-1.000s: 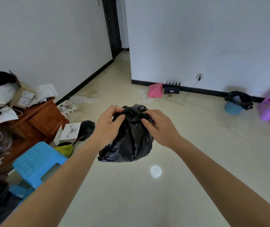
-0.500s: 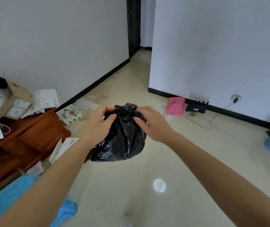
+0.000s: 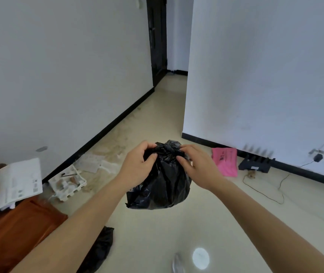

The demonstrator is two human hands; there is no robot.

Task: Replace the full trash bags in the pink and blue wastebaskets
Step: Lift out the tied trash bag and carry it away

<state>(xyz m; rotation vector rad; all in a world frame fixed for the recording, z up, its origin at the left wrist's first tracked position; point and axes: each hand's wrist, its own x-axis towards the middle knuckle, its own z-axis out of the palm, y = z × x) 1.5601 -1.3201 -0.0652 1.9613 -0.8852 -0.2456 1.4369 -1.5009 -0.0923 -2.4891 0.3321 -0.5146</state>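
A full black trash bag (image 3: pixel 163 184) hangs in the air in front of me, its top bunched into a knot. My left hand (image 3: pixel 135 166) grips the left side of the knot with curled fingers. My right hand (image 3: pixel 198 166) pinches the right side of the knot. Neither wastebasket is in view.
A brown wooden cabinet (image 3: pixel 9 229) with papers (image 3: pixel 19 182) stands at the left. Another black bag (image 3: pixel 100 249) lies on the floor below my left arm. A white tray (image 3: pixel 68 182), a pink bag (image 3: pixel 225 161) and a black power strip (image 3: pixel 255 164) with a cable lie by the walls. A hallway opens ahead.
The view has swung left and up: the blue wastebasket, purple stool and blue stool have left the frame. Both hands keep hold of the bag's knot.
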